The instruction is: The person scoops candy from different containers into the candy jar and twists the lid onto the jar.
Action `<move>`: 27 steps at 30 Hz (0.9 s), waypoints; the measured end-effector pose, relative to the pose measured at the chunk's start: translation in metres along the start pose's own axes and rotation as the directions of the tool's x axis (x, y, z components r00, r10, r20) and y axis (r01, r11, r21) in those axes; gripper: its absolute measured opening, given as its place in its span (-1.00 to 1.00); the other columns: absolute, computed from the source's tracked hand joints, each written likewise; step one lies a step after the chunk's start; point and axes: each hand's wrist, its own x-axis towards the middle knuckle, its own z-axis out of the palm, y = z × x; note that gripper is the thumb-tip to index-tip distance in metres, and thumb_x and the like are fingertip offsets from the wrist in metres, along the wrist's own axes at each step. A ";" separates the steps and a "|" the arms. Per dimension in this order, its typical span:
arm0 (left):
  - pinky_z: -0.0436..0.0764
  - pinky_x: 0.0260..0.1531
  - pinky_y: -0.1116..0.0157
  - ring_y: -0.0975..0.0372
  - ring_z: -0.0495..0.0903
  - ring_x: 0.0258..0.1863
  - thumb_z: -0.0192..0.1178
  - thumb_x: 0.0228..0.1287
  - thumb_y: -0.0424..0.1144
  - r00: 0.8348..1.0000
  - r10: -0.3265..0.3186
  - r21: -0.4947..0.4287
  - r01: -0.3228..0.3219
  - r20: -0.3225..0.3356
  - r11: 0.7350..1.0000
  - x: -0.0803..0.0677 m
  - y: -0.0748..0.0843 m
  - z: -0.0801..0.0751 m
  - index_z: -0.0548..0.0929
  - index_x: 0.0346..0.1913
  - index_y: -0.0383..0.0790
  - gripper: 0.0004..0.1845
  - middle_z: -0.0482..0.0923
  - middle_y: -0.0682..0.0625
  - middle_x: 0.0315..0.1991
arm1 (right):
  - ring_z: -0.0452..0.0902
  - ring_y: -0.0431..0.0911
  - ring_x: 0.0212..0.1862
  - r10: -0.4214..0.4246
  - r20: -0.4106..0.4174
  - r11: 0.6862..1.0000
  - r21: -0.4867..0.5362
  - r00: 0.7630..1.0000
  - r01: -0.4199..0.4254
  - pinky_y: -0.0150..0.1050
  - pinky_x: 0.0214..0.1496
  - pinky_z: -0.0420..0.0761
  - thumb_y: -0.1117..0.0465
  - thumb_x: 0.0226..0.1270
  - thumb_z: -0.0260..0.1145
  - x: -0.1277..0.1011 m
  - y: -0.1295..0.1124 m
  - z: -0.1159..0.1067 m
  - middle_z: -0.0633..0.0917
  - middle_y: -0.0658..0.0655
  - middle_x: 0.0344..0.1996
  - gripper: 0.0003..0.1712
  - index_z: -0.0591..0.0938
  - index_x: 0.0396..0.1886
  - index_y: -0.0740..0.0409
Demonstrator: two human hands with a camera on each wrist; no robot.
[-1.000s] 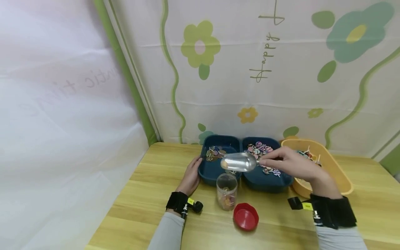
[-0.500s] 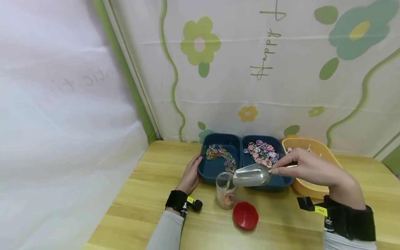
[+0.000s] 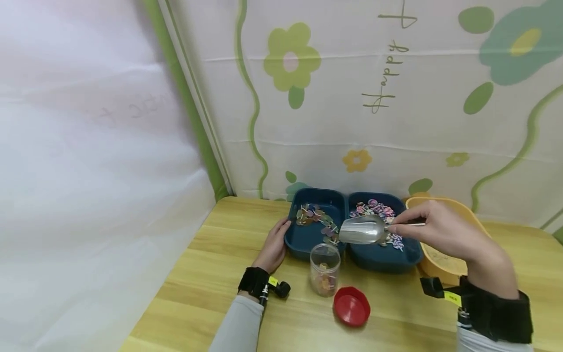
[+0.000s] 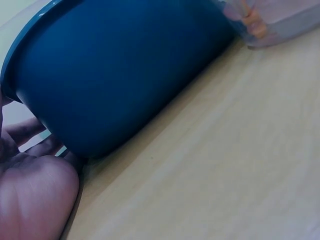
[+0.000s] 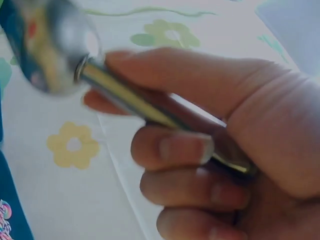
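Scoop [image 3: 362, 230] above blue trays [image 3: 314, 242]; jar [image 3: 325, 269], red lid [image 3: 351, 306] near.

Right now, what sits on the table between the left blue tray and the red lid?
In the head view, the clear jar stands between the left blue tray and the red lid, open, with a few colourful pieces inside.

Your left hand [image 3: 273, 245] lies at lower centre of the head view, fingers relaxed and straight, forearm running down to the bottom edge, black band at the wrist. Your right hand [image 3: 433, 230], centre right and raised, has fingers and thumb curled in a pinch.
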 end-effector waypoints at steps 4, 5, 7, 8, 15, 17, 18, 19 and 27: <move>0.11 0.54 0.07 0.05 0.04 0.60 -0.11 0.70 -0.09 1.000 -0.007 -0.006 0.007 0.030 1.000 0.000 -0.003 0.004 0.16 0.59 -0.28 -0.42 0.05 -0.20 0.61 | 0.45 -0.22 -0.47 0.023 0.075 0.999 -0.050 0.997 -0.019 -0.31 -0.46 0.48 0.10 0.33 0.46 0.017 -0.009 0.011 0.66 -0.15 -0.49 -0.88 0.85 -0.40 -0.08; 0.10 0.54 0.07 0.05 0.03 0.60 -0.11 0.70 -0.09 0.999 -0.008 -0.006 0.008 0.036 1.000 0.000 -0.003 0.005 0.15 0.59 -0.28 -0.42 0.04 -0.20 0.61 | 0.43 -0.21 -0.51 0.031 0.100 0.997 -0.069 0.994 -0.024 -0.31 -0.49 0.44 0.11 0.33 0.45 0.023 -0.013 0.013 0.64 -0.14 -0.53 -0.86 0.84 -0.44 -0.07; 0.11 0.54 0.09 0.06 0.03 0.60 -0.11 0.70 -0.09 0.999 -0.012 -0.007 0.012 0.037 1.000 0.000 -0.003 0.005 0.15 0.60 -0.27 -0.42 0.04 -0.19 0.61 | 0.37 -0.20 -0.59 0.055 0.134 0.989 -0.140 0.989 -0.036 -0.30 -0.55 0.34 0.15 0.32 0.43 0.036 -0.026 0.018 0.57 -0.14 -0.62 -0.79 0.80 -0.54 -0.08; 0.11 0.54 0.09 0.06 0.03 0.60 -0.11 0.70 -0.09 0.999 -0.009 -0.008 0.009 0.035 1.000 0.001 -0.003 0.005 0.15 0.59 -0.27 -0.41 0.04 -0.19 0.61 | 0.34 -0.20 -0.61 0.067 0.143 0.981 -0.189 0.987 -0.039 -0.31 -0.57 0.30 0.15 0.32 0.42 0.043 -0.034 0.021 0.51 -0.15 -0.67 -0.74 0.76 -0.60 -0.09; 0.09 0.55 0.08 0.06 0.03 0.60 -0.12 0.70 -0.13 0.999 0.017 -0.022 -0.016 0.032 1.000 0.003 0.001 0.002 0.17 0.58 -0.29 -0.44 0.05 -0.19 0.61 | 0.23 -0.10 -0.57 0.143 0.176 0.888 -0.458 0.974 -0.047 -0.21 -0.53 0.25 0.27 0.31 0.36 0.088 -0.077 0.055 0.35 0.01 -0.64 -0.73 0.52 -0.57 0.07; 0.08 0.55 0.08 0.06 0.03 0.60 -0.12 0.70 -0.13 0.999 0.008 -0.024 -0.007 0.040 1.000 0.003 0.000 0.001 0.16 0.59 -0.29 -0.44 0.04 -0.19 0.61 | 0.40 -0.04 -0.49 0.163 0.173 0.878 -0.474 0.971 -0.063 -0.16 -0.47 0.37 0.23 0.32 0.41 0.093 -0.079 0.064 0.49 0.07 -0.53 -0.88 0.62 -0.37 0.11; 0.08 0.55 0.08 0.06 0.02 0.60 -0.13 0.70 -0.14 0.999 0.006 -0.022 -0.005 0.046 1.000 0.003 -0.001 0.001 0.16 0.59 -0.29 -0.44 0.04 -0.20 0.61 | 0.41 -0.03 -0.47 0.170 0.164 0.882 -0.466 0.972 -0.075 -0.15 -0.47 0.37 0.22 0.32 0.42 0.094 -0.077 0.067 0.51 0.08 -0.52 -0.87 0.62 -0.34 0.12; 0.08 0.55 0.09 0.06 0.02 0.60 -0.13 0.71 -0.13 0.999 0.004 -0.020 -0.003 0.049 1.000 0.002 -0.001 0.001 0.15 0.59 -0.30 -0.43 0.03 -0.20 0.61 | 0.41 -0.03 -0.49 0.172 0.151 0.887 -0.453 0.973 -0.087 -0.16 -0.48 0.36 0.23 0.31 0.43 0.096 -0.074 0.070 0.49 0.08 -0.54 -0.86 0.62 -0.37 0.13; 0.11 0.54 0.07 0.04 0.05 0.59 -0.11 0.70 -0.12 1.000 0.008 -0.022 -0.007 0.027 1.000 0.001 -0.002 0.000 0.18 0.58 -0.29 -0.43 0.07 -0.21 0.60 | 0.35 -0.19 -0.59 0.056 0.130 0.995 -0.093 0.990 -0.045 -0.28 -0.53 0.33 0.22 0.36 0.40 0.093 -0.023 0.084 0.66 -0.06 -0.58 -0.81 0.85 -0.44 0.10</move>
